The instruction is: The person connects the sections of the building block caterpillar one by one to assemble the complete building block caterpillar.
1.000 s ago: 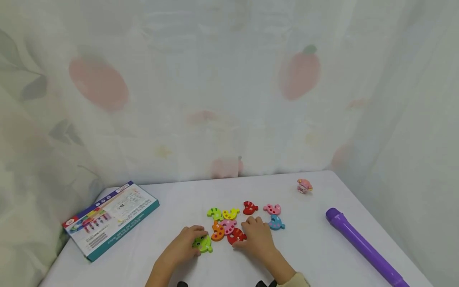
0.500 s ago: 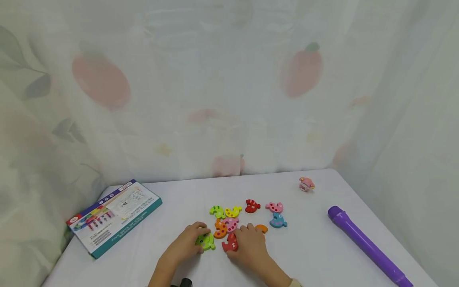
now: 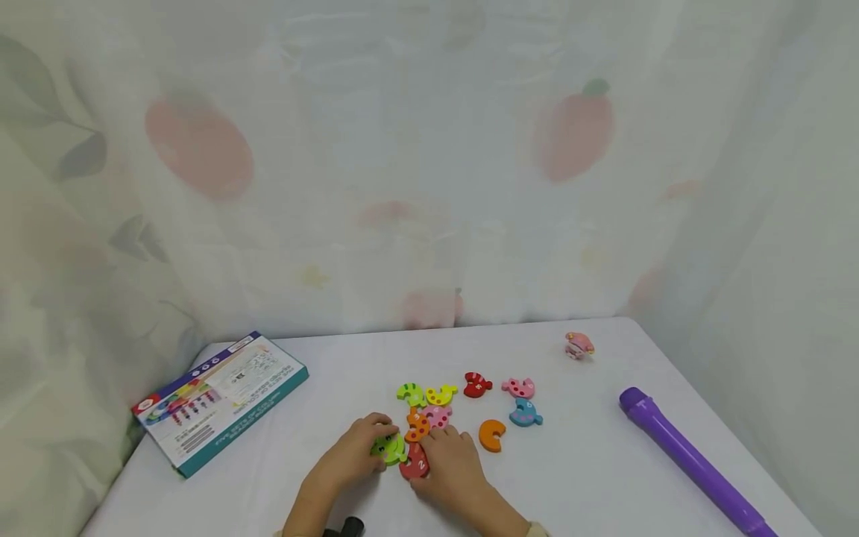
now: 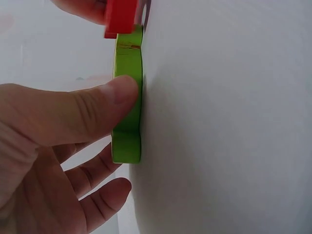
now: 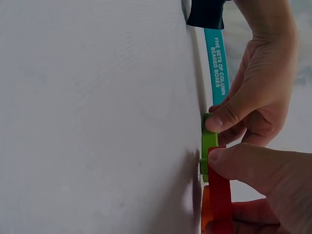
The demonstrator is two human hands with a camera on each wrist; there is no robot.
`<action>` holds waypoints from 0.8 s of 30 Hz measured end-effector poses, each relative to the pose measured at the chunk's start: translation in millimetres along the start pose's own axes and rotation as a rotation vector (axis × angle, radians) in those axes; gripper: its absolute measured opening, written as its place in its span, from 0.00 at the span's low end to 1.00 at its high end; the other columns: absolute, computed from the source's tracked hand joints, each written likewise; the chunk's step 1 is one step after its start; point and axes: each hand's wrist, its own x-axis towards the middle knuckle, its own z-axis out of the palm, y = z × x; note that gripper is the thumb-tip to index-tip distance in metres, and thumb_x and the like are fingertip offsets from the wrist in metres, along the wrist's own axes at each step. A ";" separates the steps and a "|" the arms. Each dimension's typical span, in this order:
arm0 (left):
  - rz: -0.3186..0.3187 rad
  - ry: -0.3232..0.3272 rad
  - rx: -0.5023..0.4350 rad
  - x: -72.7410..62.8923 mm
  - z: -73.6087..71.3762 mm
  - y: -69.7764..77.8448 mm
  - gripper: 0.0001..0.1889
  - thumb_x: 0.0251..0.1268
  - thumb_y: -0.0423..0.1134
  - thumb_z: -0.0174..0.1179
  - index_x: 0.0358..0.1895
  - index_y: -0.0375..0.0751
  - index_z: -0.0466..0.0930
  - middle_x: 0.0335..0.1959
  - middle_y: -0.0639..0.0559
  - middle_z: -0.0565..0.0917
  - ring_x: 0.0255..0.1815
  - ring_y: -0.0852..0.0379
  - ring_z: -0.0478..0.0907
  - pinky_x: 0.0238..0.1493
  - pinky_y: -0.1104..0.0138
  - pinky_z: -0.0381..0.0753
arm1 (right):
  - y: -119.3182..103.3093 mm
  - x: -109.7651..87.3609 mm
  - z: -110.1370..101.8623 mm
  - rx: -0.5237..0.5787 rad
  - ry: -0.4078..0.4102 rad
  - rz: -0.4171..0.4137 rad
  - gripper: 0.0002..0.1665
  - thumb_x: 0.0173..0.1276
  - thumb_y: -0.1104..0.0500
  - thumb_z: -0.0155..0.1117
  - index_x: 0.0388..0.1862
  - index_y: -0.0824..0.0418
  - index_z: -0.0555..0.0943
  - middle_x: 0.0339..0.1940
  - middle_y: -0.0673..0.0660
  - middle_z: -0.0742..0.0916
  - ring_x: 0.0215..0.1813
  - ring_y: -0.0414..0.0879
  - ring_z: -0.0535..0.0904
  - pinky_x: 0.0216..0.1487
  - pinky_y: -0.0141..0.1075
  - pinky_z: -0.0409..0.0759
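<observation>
My left hand (image 3: 354,450) pinches a flat green puzzle piece with a smiling face (image 3: 389,449), thumb on its near edge, close to the white table. My right hand (image 3: 451,464) grips a red puzzle piece marked 2 (image 3: 414,462) between thumb and fingers. In the right wrist view the red piece (image 5: 220,190) overlaps the end of the green piece (image 5: 209,139). Just beyond it lies an orange dotted piece (image 3: 417,426), with a pink dotted piece (image 3: 438,415) partly behind my right fingers. Green striped (image 3: 411,394) and yellow (image 3: 441,394) pieces sit behind these.
To the right lie an orange curved piece (image 3: 492,435), a blue piece (image 3: 526,412), a pink piece (image 3: 519,388) and a red piece (image 3: 478,385). A flat box (image 3: 221,403) is at left, a purple stick (image 3: 694,459) at right, a small pink toy (image 3: 579,345) at back.
My right hand has moved left and nearer with the red piece, bringing it against the green face piece. The orange curved piece has come into sight. My left hand keeps its hold.
</observation>
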 end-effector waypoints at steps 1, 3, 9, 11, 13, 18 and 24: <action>-0.006 -0.001 -0.002 -0.1 0.0 0.0 0.26 0.45 0.29 0.69 0.53 0.39 0.78 0.55 0.45 0.74 0.56 0.43 0.69 0.57 0.49 0.70 | -0.3 0.0 -0.4 0.007 0.006 0.000 0.34 0.46 0.34 0.70 0.47 0.55 0.81 0.41 0.51 0.81 0.42 0.47 0.71 0.41 0.43 0.72; -0.009 -0.001 -0.005 -0.3 -0.4 0.6 0.26 0.44 0.29 0.70 0.53 0.39 0.78 0.54 0.45 0.74 0.56 0.43 0.69 0.57 0.49 0.70 | -1.0 0.3 -2.1 0.015 0.022 -0.002 0.34 0.46 0.35 0.69 0.47 0.55 0.81 0.41 0.51 0.81 0.41 0.47 0.72 0.40 0.43 0.73; -0.010 0.000 -0.007 -0.1 0.5 1.2 0.26 0.44 0.29 0.70 0.53 0.40 0.79 0.54 0.46 0.74 0.56 0.44 0.69 0.56 0.50 0.72 | -4.3 3.9 -3.6 0.035 0.008 0.000 0.35 0.46 0.36 0.70 0.49 0.55 0.80 0.41 0.51 0.81 0.42 0.46 0.72 0.43 0.44 0.74; -0.010 0.000 -0.007 -0.2 0.4 1.6 0.26 0.44 0.29 0.70 0.53 0.40 0.79 0.54 0.46 0.74 0.56 0.44 0.69 0.56 0.50 0.72 | -5.2 5.0 -4.4 0.027 -0.005 -0.003 0.35 0.46 0.36 0.70 0.49 0.55 0.80 0.41 0.51 0.81 0.42 0.46 0.72 0.42 0.44 0.74; -0.010 0.000 -0.006 -0.3 0.5 1.6 0.26 0.44 0.29 0.70 0.53 0.40 0.79 0.54 0.46 0.74 0.56 0.44 0.69 0.56 0.50 0.72 | -5.7 6.0 -5.9 0.010 -0.012 -0.010 0.35 0.45 0.36 0.71 0.49 0.55 0.80 0.41 0.51 0.81 0.41 0.46 0.72 0.42 0.43 0.74; -0.007 0.001 -0.004 -0.3 1.0 1.1 0.26 0.45 0.29 0.69 0.53 0.40 0.79 0.54 0.46 0.74 0.56 0.44 0.68 0.57 0.50 0.71 | -7.2 8.1 -9.6 -0.056 -0.028 -0.020 0.34 0.45 0.35 0.71 0.47 0.54 0.81 0.37 0.50 0.80 0.39 0.46 0.71 0.40 0.42 0.73; -0.003 -0.008 -0.020 -1.2 -0.5 3.2 0.25 0.44 0.28 0.69 0.52 0.40 0.79 0.53 0.46 0.74 0.56 0.43 0.69 0.57 0.49 0.70 | -10.1 7.1 -10.0 -0.095 -0.063 -0.013 0.35 0.45 0.33 0.69 0.46 0.54 0.81 0.39 0.51 0.81 0.40 0.47 0.73 0.43 0.44 0.75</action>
